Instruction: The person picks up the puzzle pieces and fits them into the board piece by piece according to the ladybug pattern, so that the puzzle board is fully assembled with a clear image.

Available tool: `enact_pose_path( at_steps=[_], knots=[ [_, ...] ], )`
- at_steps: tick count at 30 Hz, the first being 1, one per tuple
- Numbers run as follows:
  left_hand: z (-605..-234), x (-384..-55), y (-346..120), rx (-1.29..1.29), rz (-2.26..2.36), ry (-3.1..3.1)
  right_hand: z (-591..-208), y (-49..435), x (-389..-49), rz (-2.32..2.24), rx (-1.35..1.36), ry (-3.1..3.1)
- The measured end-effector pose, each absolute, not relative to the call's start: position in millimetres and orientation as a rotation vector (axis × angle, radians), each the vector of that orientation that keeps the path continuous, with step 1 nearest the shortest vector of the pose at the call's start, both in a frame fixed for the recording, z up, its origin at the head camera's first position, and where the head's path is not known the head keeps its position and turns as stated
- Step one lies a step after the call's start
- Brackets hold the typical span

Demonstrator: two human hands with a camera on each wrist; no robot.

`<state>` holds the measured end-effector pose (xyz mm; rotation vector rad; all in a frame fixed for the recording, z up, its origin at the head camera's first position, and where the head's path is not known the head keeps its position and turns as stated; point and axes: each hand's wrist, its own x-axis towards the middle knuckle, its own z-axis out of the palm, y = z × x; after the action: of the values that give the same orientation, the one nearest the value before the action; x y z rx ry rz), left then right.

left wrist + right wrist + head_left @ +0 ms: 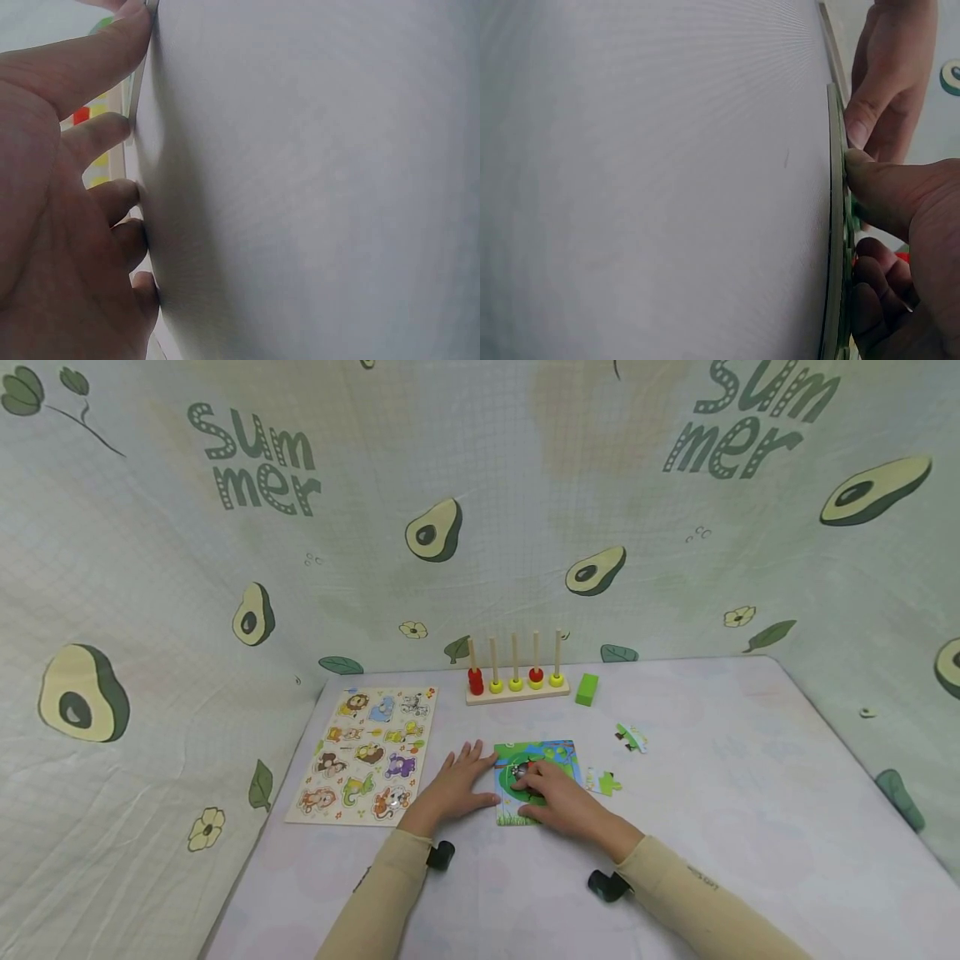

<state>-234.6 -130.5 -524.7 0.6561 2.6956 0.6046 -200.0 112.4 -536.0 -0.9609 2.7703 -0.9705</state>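
A square jigsaw puzzle (510,817) with a ladybug on a green leaf lies flat on the table, partly hidden under my right hand (564,800). Fingertips and thumb of that hand touch its face, the fingers bent; no lifted piece shows between them. My left hand (459,783) rests with spread fingers at the puzzle's left edge, its thumb and a fingertip touching the border. In the right wrist view the puzzle's edge (835,225) appears side-on beneath the right thumb. Two loose puzzle pieces lie to the right, one piece (609,782) beside the board and another piece (632,737) farther back.
An animal peg puzzle board (341,777) lies at the left. Behind the jigsaw stands a wooden bead stacker (517,696) with upright pegs and red and yellow beads. A green block (587,689) sits right of the stacker. Printed cloth hangs around the table.
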Motion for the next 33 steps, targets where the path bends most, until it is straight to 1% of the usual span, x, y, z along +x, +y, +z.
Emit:
enact_pose_path(
  at_steps=[6,15,33],
  knots=[
    [-525.9,-235.3,-130.8,0.665,0.606,2.697,-536.3,112.9,-199.8,-0.977,-0.958,2.777],
    [-525.6,-235.0,-130.7,0.659,0.596,2.696,-530.8,117.2,-199.9,-1.039,-0.859,2.701],
    [-527.3,-237.2,-130.9,0.672,0.593,2.694,-521.6,143.8,-197.4,-1.229,-0.897,2.677]
  ],
)
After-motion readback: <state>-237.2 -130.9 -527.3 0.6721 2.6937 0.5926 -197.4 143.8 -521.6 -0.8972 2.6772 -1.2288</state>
